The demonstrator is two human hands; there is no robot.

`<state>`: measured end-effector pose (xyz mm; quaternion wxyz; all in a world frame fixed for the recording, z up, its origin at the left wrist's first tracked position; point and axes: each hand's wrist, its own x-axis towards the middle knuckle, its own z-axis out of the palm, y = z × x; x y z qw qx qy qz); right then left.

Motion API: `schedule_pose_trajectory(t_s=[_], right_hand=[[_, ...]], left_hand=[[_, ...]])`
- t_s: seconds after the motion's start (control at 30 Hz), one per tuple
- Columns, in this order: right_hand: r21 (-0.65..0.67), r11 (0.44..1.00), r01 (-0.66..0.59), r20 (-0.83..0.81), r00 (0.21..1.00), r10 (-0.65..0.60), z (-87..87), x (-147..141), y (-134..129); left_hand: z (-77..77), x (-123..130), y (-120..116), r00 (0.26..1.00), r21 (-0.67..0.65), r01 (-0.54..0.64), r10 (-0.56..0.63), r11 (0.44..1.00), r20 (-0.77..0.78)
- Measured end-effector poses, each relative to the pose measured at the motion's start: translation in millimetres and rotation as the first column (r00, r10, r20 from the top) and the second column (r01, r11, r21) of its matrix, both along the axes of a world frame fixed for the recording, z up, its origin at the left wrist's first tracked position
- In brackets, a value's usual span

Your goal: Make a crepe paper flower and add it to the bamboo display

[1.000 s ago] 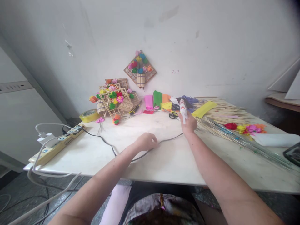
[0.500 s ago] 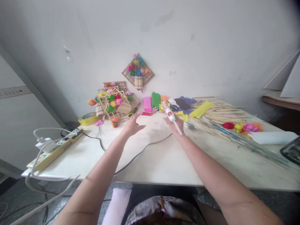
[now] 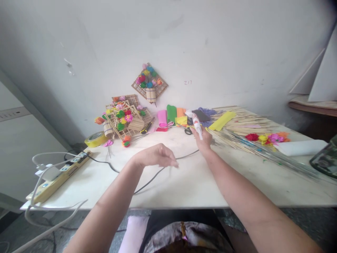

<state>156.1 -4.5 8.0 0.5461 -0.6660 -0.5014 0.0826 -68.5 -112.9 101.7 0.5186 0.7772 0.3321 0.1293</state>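
Observation:
My right hand (image 3: pixel 204 141) is wrapped round a white hot glue gun (image 3: pixel 196 123) with red markings. Its front end points toward the wall, and a pale glue stick sticks out at the back. A dark cord (image 3: pixel 150 180) runs over the table to that hand. My left hand (image 3: pixel 159 155) hovers above the middle of the white table (image 3: pixel 184 186), thumb and fingers brought together. Whatever lies between those fingertips, if anything, is too small to make out. Black-handled scissors (image 3: pixel 187 131) lie just left of the glue gun.
Stick lattices with paper flowers (image 3: pixel 123 117) are heaped at the back left, beside yellow tape (image 3: pixel 95 139) and a power strip (image 3: pixel 59 175). A finished flower panel (image 3: pixel 150 94) hangs on the wall. Thin sticks (image 3: pixel 244 121), wires and paper flowers (image 3: pixel 273 138) cover the right side.
My left hand has moved right and nearer to me, and its spread fingers have come together. My right hand still holds the glue gun, now slightly farther right. The view has shifted slightly.

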Motion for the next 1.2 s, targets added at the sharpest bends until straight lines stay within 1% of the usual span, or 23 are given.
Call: schedule_pose_trajectory(t_s=[0.07,0.13,0.17,0.2,0.23,0.27,0.3,0.33,0.37,0.4,0.43,0.47,0.5,0.53,0.57,0.63,0.7,0.77,0.87,0.93,1.07,1.13,1.2], right_hand=[[-0.056,0.998,0.024,0.003,1.000,-0.024,0.5,2,0],[-0.092,0.995,0.025,0.033,0.999,-0.022,0.5,1,-1],[-0.107,0.994,0.022,0.059,0.998,-0.015,0.2,-1,-2],[-0.120,0.993,0.019,0.092,0.996,-0.008,-0.1,-3,-3],[-0.131,0.991,0.019,0.129,0.992,-0.002,-0.4,-4,-3],[-0.141,0.990,0.020,0.168,0.986,0.004,-0.8,-6,-4],[-0.149,0.989,0.020,0.205,0.979,0.011,-1.1,-8,-5],[-0.154,0.988,0.020,0.238,0.971,0.017,-1.3,-10,-5],[-0.157,0.987,0.018,0.265,0.964,0.025,-1.6,-12,-6],[-0.162,0.987,0.013,0.283,0.959,0.034,-1.8,-13,-6],[-0.172,0.985,0.005,0.293,0.955,0.046,-1.9,-15,-6],[-0.184,0.983,-0.005,0.301,0.952,0.061,-2.0,-17,-6],[-0.194,0.981,-0.016,0.308,0.948,0.076,-2.1,-20,-6],[-0.200,0.979,-0.030,0.316,0.944,0.094,-2.1,-23,-7],[-0.201,0.978,-0.049,0.327,0.938,0.114,-2.0,-26,-7],[-0.186,0.977,-0.101,0.355,0.921,0.163,-1.3,-33,-10],[-0.171,0.969,-0.176,0.367,0.902,0.228,-0.3,-39,-14],[-0.175,0.945,-0.275,0.357,0.877,0.321,0.2,-45,-19],[-0.182,0.884,-0.432,0.334,0.818,0.468,-1.9,-54,-21],[-0.165,0.848,-0.504,0.323,0.784,0.530,-5.3,-60,-20],[-0.159,0.820,-0.549,0.326,0.755,0.569,-11.3,-74,-19],[-0.162,0.813,-0.560,0.369,0.730,0.576,-11.7,-82,-20],[-0.185,0.807,-0.561,0.419,0.698,0.581,-9.8,-89,-23]], left_hand=[[13.4,3,-17,0.990,-0.019,0.142,-0.141,0.990,0.011],[22.5,10,-33,0.953,-0.026,0.300,-0.300,0.953,0.034],[25.1,14,-40,0.918,-0.044,0.395,-0.394,0.918,0.037],[26.2,19,-45,0.885,-0.054,0.466,-0.465,0.883,0.035],[26.0,24,-49,0.860,-0.041,0.510,-0.510,0.859,0.013],[24.2,28,-49,0.856,0.003,0.516,-0.516,0.856,-0.037],[21.1,31,-48,0.888,0.099,0.457,-0.448,0.884,-0.103],[16.7,33,-44,0.920,0.219,0.379,-0.343,0.899,-0.188],[11.3,34,-37,0.949,0.367,0.253,-0.155,0.895,-0.275],[5.1,33,-29,0.933,0.502,0.128,0.068,0.855,-0.354],[-1.6,31,-21,0.873,0.612,0.026,0.281,0.790,-0.400],[-8.6,29,-12,0.793,0.693,-0.049,0.451,0.719,-0.411],[-15.7,26,-4,0.718,0.738,-0.102,0.562,0.668,-0.410],[-22.7,24,2,0.681,0.749,-0.124,0.605,0.650,-0.413],[-29.4,23,7,0.660,0.742,-0.149,0.625,0.654,-0.418],[-41.8,22,10,0.645,0.690,-0.162,0.605,0.705,-0.466],[-51.8,23,8,0.634,0.658,-0.148,0.582,0.738,-0.510],[-58.4,22,4,0.612,0.649,-0.139,0.580,0.748,-0.538],[-62.0,12,0,0.564,0.638,-0.129,0.586,0.759,-0.582],[-61.8,-1,-1,0.542,0.642,-0.118,0.591,0.758,-0.598],[-61.7,-32,-6,0.542,0.660,-0.078,0.587,0.747,-0.601],[-63.2,-47,-11,0.534,0.676,-0.045,0.590,0.735,-0.606],[-65.5,-61,-16,0.522,0.691,-0.036,0.603,0.722,-0.603]])
